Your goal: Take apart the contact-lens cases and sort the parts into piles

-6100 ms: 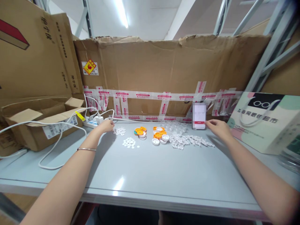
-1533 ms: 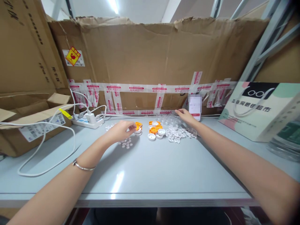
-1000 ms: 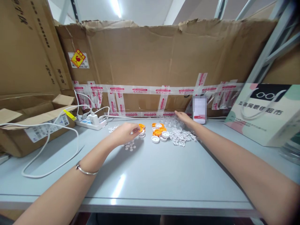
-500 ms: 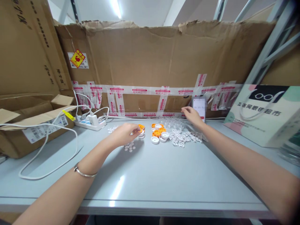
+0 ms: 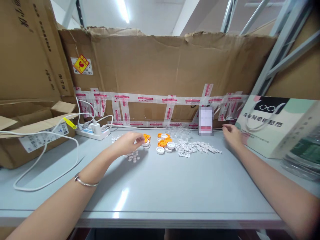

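Note:
My left hand (image 5: pixel 129 143) is over the left part of the table, fingers loosely bent and thumb a little apart. Its fingertips are at a small group of orange and white round caps (image 5: pixel 146 137); whether they touch is unclear. Small clear discs (image 5: pixel 132 156) lie just below that hand, partly covered by it. My right hand (image 5: pixel 232 136) is off to the right of an upright phone (image 5: pixel 206 121), fingers loosely curled and apart, with nothing visible in it. Between the hands sit a pile of orange and white round caps (image 5: pixel 163 143) and a spread of white lattice-like pieces (image 5: pixel 185 148).
Clear cup-like pieces (image 5: pixel 178 131) stand behind the piles. On the left are a power strip (image 5: pixel 92 132), a white cable (image 5: pixel 47 189) and an opened carton (image 5: pixel 37 133). A paper bag (image 5: pixel 265 133) and a large clear bottle (image 5: pixel 303 153) stand right. A big cardboard box (image 5: pixel 150 60) forms the back.
My right hand has moved right, away from the front of the phone, which now shows fully. The left hand stays by the orange and white caps. The view has shifted slightly.

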Motion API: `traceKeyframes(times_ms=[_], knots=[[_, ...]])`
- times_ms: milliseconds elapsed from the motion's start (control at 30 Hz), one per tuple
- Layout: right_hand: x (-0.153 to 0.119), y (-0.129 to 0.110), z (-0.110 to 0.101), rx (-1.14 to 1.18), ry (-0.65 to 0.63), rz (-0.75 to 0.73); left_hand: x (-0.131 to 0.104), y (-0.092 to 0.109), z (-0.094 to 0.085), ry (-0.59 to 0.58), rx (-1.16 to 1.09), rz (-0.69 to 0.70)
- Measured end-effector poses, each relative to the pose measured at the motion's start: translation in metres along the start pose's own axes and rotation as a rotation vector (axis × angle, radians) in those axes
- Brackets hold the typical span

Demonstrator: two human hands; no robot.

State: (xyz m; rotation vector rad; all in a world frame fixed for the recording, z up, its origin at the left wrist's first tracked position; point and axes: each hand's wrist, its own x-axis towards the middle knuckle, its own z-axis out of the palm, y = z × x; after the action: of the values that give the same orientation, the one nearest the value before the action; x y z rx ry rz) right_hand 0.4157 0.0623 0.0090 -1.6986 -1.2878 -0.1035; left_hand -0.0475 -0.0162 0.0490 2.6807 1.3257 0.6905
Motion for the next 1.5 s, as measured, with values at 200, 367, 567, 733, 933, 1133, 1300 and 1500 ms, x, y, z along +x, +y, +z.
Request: traceKeyframes(times_ms=[200, 367, 567, 733, 933, 1133, 1300, 1500], knots=[[-0.006, -0.007, 0.014, -0.056, -0.125, -0.019, -0.001, -0.002, -0.001, -0.007, 0.011, 0.006], [-0.003, -0.008, 0.010, -0.112, -0.208, -0.004, 0.000, -0.003, 0.001, -0.007, 0.022, 0.015], [0.005, -0.020, -0.021, -0.122, -0.569, 0.072, 0.001, 0.000, 0.002, -0.034, 0.018, 0.025], [-0.007, -0.042, -0.049, -0.104, -0.904, 0.210, 0.002, 0.001, 0.003, -0.052, 0.012, 0.023], [-0.020, -0.053, -0.049, -0.162, -1.118, 0.285, 0.002, 0.000, 0.004, -0.064, -0.002, 0.027], [-0.026, -0.055, -0.038, -0.098, -1.143, 0.234, 0.001, 0.006, 0.003, -0.069, 0.037, 0.034], [-0.028, -0.063, -0.041, -0.136, -1.141, 0.152, -0.004, 0.035, 0.001, -0.012, 0.105, 0.103], [-0.016, -0.069, -0.062, -0.334, -1.009, -0.040, -0.002, 0.058, 0.000, 0.073, 0.211, 0.229]])
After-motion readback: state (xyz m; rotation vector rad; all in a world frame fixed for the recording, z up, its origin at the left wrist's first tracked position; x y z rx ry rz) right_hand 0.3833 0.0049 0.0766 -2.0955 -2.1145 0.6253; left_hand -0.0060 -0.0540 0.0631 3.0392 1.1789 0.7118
